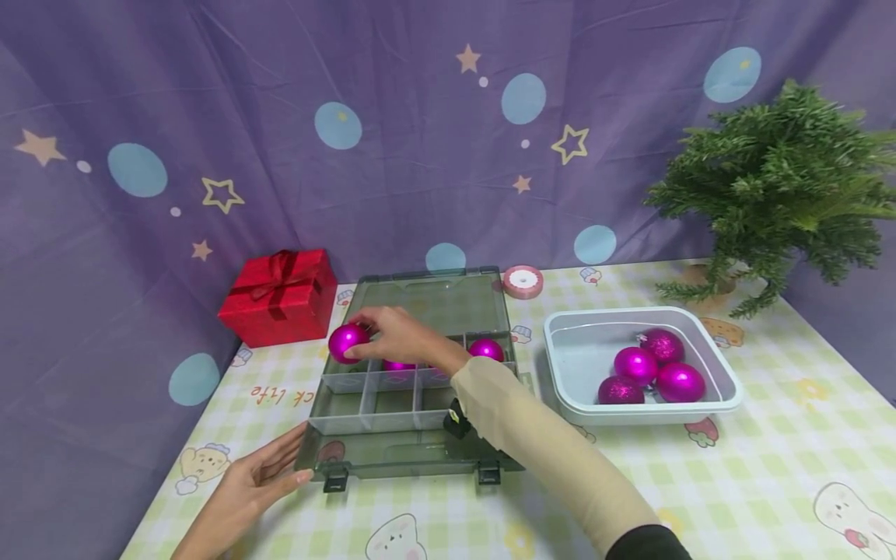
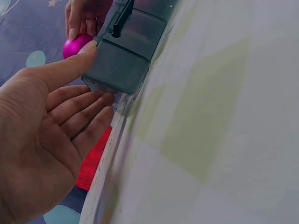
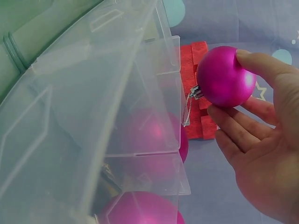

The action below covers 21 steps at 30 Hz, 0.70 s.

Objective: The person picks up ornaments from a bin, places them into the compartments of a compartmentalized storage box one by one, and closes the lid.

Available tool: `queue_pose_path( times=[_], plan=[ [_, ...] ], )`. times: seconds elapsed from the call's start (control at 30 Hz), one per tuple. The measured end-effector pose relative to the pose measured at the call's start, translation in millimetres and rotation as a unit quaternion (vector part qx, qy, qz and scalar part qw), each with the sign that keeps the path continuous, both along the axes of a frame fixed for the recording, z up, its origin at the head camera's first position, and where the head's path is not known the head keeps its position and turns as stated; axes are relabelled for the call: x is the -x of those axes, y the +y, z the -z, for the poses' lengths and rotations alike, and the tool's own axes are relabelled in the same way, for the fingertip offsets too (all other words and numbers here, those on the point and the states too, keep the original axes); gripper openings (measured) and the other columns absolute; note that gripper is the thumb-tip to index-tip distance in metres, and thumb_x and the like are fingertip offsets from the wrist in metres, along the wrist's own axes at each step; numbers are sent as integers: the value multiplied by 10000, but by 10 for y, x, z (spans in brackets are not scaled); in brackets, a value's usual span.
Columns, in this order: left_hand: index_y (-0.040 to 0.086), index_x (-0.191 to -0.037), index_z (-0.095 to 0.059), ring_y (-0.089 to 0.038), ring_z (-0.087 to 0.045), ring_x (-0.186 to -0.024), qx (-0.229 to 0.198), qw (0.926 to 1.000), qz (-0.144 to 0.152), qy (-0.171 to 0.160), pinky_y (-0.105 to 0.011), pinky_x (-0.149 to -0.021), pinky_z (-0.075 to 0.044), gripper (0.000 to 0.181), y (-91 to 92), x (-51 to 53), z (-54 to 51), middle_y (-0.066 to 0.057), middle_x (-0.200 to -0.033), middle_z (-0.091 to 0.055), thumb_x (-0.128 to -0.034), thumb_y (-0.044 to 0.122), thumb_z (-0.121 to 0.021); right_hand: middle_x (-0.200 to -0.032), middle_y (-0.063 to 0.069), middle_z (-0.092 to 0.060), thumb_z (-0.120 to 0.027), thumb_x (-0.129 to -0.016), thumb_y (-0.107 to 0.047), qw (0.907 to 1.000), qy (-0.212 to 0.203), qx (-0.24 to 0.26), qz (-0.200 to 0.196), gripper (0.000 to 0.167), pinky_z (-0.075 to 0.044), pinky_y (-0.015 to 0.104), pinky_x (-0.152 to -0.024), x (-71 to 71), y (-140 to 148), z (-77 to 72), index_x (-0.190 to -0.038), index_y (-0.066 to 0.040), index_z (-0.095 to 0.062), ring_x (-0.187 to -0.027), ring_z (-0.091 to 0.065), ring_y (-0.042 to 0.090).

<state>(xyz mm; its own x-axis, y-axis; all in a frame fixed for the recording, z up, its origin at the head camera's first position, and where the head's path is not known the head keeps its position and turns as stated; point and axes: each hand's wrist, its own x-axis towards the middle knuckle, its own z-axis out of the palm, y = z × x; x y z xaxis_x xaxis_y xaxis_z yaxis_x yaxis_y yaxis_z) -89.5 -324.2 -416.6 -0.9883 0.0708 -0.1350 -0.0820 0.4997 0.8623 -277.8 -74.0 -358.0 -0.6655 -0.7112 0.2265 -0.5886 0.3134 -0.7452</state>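
Observation:
My right hand (image 1: 406,339) pinches a shiny magenta ball (image 1: 348,343) above the back-left compartment of the divided plastic case (image 1: 392,422). In the right wrist view the ball (image 3: 226,77) sits between thumb and fingers, its silver cap and string pointing at the case. Other magenta balls lie in the back row, one (image 1: 486,351) at the right; my forearm partly hides that row. The front compartments in view hold no balls. My left hand (image 1: 245,486) touches the case's front-left corner, its fingers extended, thumb near the edge; the left wrist view shows this hand (image 2: 51,126) beside the corner.
Right of the case stands a white tub (image 1: 560,373) with several magenta balls (image 1: 681,382). A red gift box (image 1: 283,299) is at the back left, a ribbon roll (image 1: 523,281) behind the case, and a small green tree (image 1: 777,179) at the back right.

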Motion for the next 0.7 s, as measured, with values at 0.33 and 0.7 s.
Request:
queue_pose_path(
  times=[0.33,0.7],
  plan=[
    [-13,-1564,-415,-332,-398,-1409,75,10000,-23,-47,-126,-991,-454,745,11,5,-3,-193,-1573,-430,-966,258,-768,-1334,149,-663,-768,-970,-241,9988,-417,-265,-34,527,-508,216,-981,4,43,-25,-1418,-21,-600,-1220,-624,214],
    [-3,-1571,-405,-335,-381,-1422,24,9998,-70,-168,-121,-983,-454,750,2,15,3,-186,-1579,-421,-968,257,-766,-1316,126,-675,-770,-966,-258,9994,-320,-137,17,505,-523,262,-994,31,258,-62,-1393,-35,-622,-1224,-633,270]
  ],
)
